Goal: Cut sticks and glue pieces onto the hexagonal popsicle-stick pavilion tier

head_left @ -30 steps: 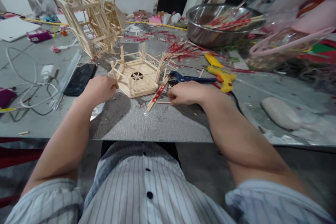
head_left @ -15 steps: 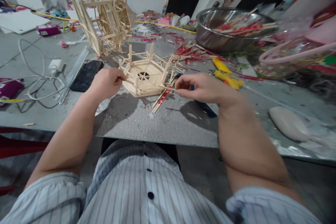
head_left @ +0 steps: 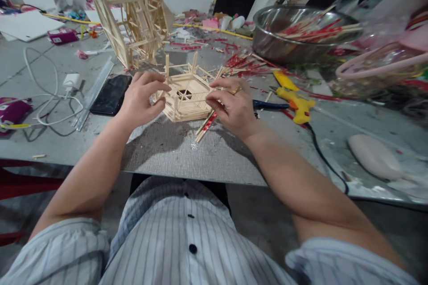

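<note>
The hexagonal frame of pale wooden sticks [head_left: 190, 114] sits on the grey table [head_left: 160, 156] between my hands. My left hand [head_left: 140, 98], earlier bunched, now spreads its fingers; my right hand [head_left: 234, 104] has moved inward, its grip indiscernible.

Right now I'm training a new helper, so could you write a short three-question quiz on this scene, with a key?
1. True or false: the hexagonal stick frame lies between the left hand and the right hand.

2. What colour is the glue gun?
a) blue
b) yellow
c) white

3. Fill in: the red-marked sticks beyond the glue gun rest in a metal ____.

Key: 1. true; 2. b; 3. bowl
</note>
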